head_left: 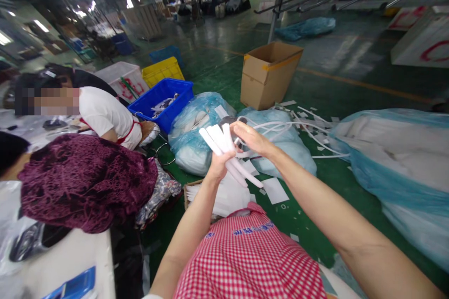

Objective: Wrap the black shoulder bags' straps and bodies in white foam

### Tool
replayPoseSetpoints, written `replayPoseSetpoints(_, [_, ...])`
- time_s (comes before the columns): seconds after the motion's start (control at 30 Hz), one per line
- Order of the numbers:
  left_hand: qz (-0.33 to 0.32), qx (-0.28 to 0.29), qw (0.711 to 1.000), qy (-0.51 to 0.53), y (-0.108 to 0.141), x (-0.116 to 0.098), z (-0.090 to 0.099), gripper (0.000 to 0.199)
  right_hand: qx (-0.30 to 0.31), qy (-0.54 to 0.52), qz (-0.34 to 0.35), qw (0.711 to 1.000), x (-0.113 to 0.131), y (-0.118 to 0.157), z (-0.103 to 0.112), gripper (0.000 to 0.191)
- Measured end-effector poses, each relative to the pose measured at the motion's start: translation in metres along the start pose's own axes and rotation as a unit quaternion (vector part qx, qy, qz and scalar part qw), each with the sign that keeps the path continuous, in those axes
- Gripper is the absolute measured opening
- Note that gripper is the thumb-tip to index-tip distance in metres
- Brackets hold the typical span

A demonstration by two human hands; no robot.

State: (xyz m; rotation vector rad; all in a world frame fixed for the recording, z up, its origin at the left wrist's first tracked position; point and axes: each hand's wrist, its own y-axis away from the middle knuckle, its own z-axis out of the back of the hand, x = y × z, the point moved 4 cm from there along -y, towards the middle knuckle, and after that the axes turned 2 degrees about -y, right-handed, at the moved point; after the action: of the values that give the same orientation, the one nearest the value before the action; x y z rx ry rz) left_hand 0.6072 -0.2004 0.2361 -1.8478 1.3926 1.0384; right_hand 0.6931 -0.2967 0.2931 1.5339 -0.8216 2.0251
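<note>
My left hand point(220, 162) is closed around a bunch of short white foam rods point(218, 139), which fan out above and below the fist. My right hand point(251, 138) is close against the bunch on its right side, its fingers bent round a white rod there; the hand itself partly hides its grip. Long white foam strips point(280, 125) trail away to the right behind that hand. Below my hands, a box point(187, 201) holds a pile of white pieces point(228, 196), just above my red checked apron point(245, 257).
Blue plastic bags point(199, 124) of white material lie ahead, and a large one point(386, 168) at right. A cardboard box point(259, 86) and blue crate point(168, 91) stand beyond. White scraps point(276, 190) litter the green floor. People point(101, 112) bend over at left.
</note>
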Motion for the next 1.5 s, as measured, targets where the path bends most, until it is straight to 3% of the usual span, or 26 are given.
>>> replayPoseSetpoints(0.13, [-0.045,-0.013,0.998,0.034,0.006,-0.041,0.020,0.033,0.129,0.112,-0.041,0.985,-0.041,0.020,0.010,0.048])
replayPoseSetpoints(0.23, [-0.079,-0.063,0.994,0.029,0.011,-0.064,0.038,0.037,0.162,0.138,-0.053,0.976,-0.060,0.037,0.003,0.038])
replayPoseSetpoints(0.47, [-0.131,-0.093,0.985,0.066,0.017,-0.081,0.056,0.037,0.173,0.268,0.004,0.948,-0.050,0.047,-0.034,0.028])
replayPoseSetpoints(0.53, [-0.132,-0.098,0.984,0.061,0.020,-0.080,0.057,0.037,0.140,0.269,-0.003,0.953,-0.048,0.047,-0.041,0.022])
replayPoseSetpoints(0.7, [-0.125,-0.068,0.988,0.062,0.028,-0.072,0.042,0.036,-0.069,0.111,-0.081,0.988,-0.062,0.043,-0.040,0.015])
replayPoseSetpoints(0.83, [-0.111,-0.047,0.990,0.072,0.037,-0.079,0.041,0.037,-0.152,0.012,-0.102,0.983,-0.070,0.031,-0.008,0.022])
replayPoseSetpoints(0.93, [-0.098,-0.080,0.990,0.056,0.040,-0.087,0.056,0.039,-0.191,-0.052,-0.105,0.975,-0.055,0.021,0.025,0.027])
replayPoseSetpoints(1.0, [-0.041,-0.079,0.996,0.008,0.035,-0.079,0.059,0.037,-0.176,-0.113,-0.096,0.973,-0.034,0.013,0.031,0.031])
replayPoseSetpoints(1.1, [0.035,-0.041,0.998,-0.032,0.024,-0.053,0.042,0.052,-0.088,-0.200,-0.057,0.974,0.008,-0.001,0.007,0.037])
replayPoseSetpoints(1.17, [0.042,-0.024,0.999,-0.025,0.018,-0.037,0.024,0.070,-0.054,-0.174,-0.024,0.983,0.031,-0.009,-0.013,0.038])
replayPoseSetpoints(1.23, [0.030,-0.026,0.999,-0.016,0.014,-0.029,0.010,0.081,-0.059,-0.122,0.001,0.991,0.044,-0.016,-0.025,0.038])
replayPoseSetpoints(1.4, [-0.055,-0.045,0.997,-0.003,0.014,-0.039,0.000,0.088,-0.071,-0.121,0.014,0.990,0.046,-0.022,-0.035,0.038])
replayPoseSetpoints(1.5, [-0.063,-0.047,0.997,0.002,0.015,-0.041,0.002,0.084,-0.061,-0.167,0.000,0.984,0.046,-0.027,-0.041,0.041])
